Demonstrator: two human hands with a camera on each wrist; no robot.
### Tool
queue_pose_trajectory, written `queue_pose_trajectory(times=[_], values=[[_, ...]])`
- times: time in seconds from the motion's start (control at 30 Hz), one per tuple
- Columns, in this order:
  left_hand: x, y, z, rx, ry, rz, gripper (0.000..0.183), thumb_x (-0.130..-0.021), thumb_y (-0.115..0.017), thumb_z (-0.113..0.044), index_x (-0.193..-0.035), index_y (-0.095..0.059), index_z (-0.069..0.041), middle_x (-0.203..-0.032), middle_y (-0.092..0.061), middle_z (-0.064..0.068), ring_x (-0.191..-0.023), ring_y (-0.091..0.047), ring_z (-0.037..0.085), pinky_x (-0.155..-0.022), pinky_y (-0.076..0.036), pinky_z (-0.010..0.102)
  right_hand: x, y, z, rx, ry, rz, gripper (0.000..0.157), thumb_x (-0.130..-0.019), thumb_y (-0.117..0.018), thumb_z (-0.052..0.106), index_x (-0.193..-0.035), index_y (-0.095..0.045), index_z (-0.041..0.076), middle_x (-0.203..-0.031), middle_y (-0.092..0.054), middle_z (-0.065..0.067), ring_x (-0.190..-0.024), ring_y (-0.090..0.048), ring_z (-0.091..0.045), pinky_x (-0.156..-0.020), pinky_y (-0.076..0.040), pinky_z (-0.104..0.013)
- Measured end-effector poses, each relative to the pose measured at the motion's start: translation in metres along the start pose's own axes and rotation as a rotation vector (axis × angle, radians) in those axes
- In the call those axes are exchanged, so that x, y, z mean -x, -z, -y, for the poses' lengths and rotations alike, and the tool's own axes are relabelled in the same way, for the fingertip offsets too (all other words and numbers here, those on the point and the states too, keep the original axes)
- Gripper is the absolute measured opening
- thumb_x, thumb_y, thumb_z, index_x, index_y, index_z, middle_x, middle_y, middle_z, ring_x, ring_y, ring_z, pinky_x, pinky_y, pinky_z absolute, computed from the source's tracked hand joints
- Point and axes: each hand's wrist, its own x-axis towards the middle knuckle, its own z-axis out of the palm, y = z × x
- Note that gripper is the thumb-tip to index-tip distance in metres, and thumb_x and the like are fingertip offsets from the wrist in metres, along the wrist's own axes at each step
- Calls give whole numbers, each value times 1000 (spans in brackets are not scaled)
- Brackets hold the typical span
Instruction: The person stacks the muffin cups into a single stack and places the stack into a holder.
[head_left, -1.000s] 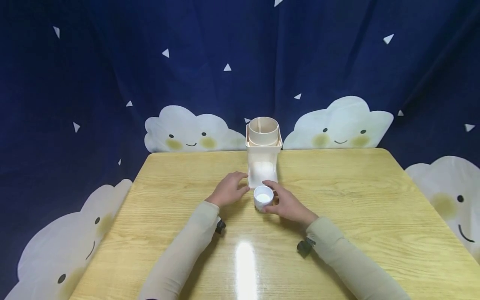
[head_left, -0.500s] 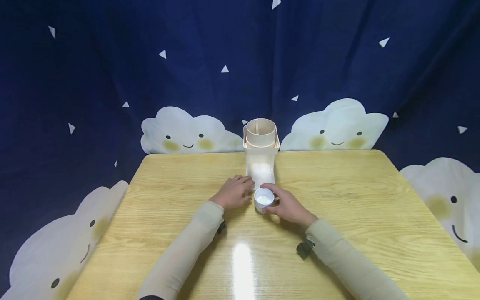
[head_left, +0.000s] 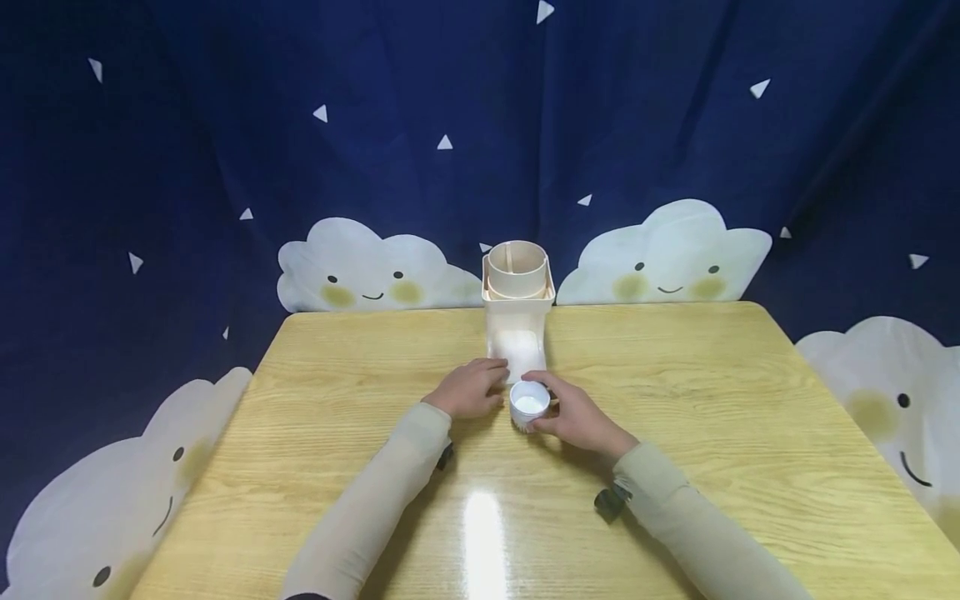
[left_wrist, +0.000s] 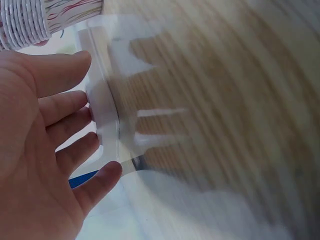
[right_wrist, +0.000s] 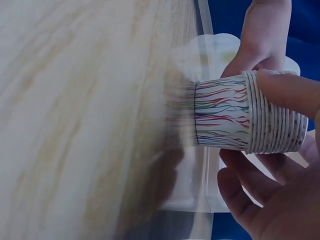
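A stack of paper cups stands upright on the table, open ends up; the right wrist view shows coloured wavy lines on the lowest cup and several rims above. My right hand grips this stack from the right, thumb and fingers around the rims. Directly behind it is a cream cup dispenser, with a round tube on top and a flat base. My left hand is at the left front of that base, fingertips right at its edge and fingers loosely extended in the left wrist view, thumb near the cups.
The wooden table runs out to both sides of the hands. A dark blue curtain with white clouds and triangles hangs behind its back edge. Dark wrist cameras sit under both sleeves.
My left hand has moved slightly right, its fingers coming over the dispenser base's left edge. The right hand keeps its grip on the stack of paper cups. The head view has shifted slightly.
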Motion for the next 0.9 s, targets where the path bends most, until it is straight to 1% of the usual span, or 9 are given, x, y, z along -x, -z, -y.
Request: queue_pose_trajectory(times=[0.13, 0.17, 0.23, 0.37, 0.4, 0.47, 0.57, 0.73, 0.9], values=[[-1, 1, -1, 2, 5, -4, 47, -96, -63, -26, -139, -56, -8, -155, -45, 8, -146, -40, 27, -120, -34, 42, -1, 2, 3, 39, 12, 0, 72, -77, -83, 8, -140, -47, 11, -131, -61, -14, -115, -61, -29, -98, -50, -46], [-1, 1, -2, 8, 7, -6, 47, -95, -63, -25, -138, -56, -7, -155, -45, 8, -145, -40, 27, -120, -34, 42, -1, 2, 3, 43, 14, 0, 72, -77, -83, 8, -139, -46, 11, -130, -62, -14, -115, -61, -28, -98, -50, -46], [-1, 2, -3, 19, 7, -7, 39, -94, -64, -24, -130, -61, -8, -155, -45, 9, -145, -41, 28, -119, -35, 43, -1, 1, 2, 53, 13, -1, 72, -77, -83, 7, -139, -46, 12, -130, -62, -14, -115, -61, -28, -98, -50, -45], [2, 4, -7, 37, 9, 1, 37, -93, -65, -23, -127, -62, -8, -155, -46, 9, -144, -42, 29, -119, -35, 42, 0, -1, 0, 77, 22, -10, 72, -76, -84, 8, -138, -46, 13, -125, -64, -13, -111, -62, -25, -94, -51, -42], [3, 5, -7, 40, 8, 2, 37, -93, -64, -23, -127, -62, -8, -154, -46, 9, -144, -42, 29, -119, -35, 42, 0, -2, 0, 79, 27, -15, 73, -76, -84, 7, -138, -46, 12, -125, -64, -13, -111, -62, -25, -95, -51, -42], [5, 6, -7, 47, 15, 3, 44, -94, -64, -23, -135, -59, -7, -155, -46, 9, -145, -41, 29, -120, -34, 41, 0, -3, 2, 84, 38, -23, 73, -75, -84, 7, -138, -46, 11, -126, -64, -13, -112, -62, -25, -96, -51, -43], [7, 7, -6, 59, 22, 10, 47, -94, -64, -23, -137, -57, -6, -155, -45, 9, -145, -41, 29, -120, -33, 41, -1, -6, 4, 91, 38, -34, 73, -74, -85, 6, -137, -47, 10, -126, -64, -12, -113, -62, -26, -98, -50, -45], [6, 6, -7, 59, 32, 29, 49, -94, -63, -24, -139, -56, -7, -156, -43, 7, -146, -40, 28, -121, -33, 41, -2, -7, 6, 131, 23, -51, 72, -73, -84, 5, -135, -47, 7, -122, -64, -13, -109, -63, -26, -95, -52, -45], [4, 5, -7, 55, 33, 33, 49, -94, -63, -25, -139, -56, -7, -157, -43, 6, -146, -40, 27, -121, -33, 41, -4, -5, 9, 181, 20, -73, 75, -70, -84, 5, -134, -46, 4, -118, -65, -15, -106, -64, -28, -92, -54, -47]])
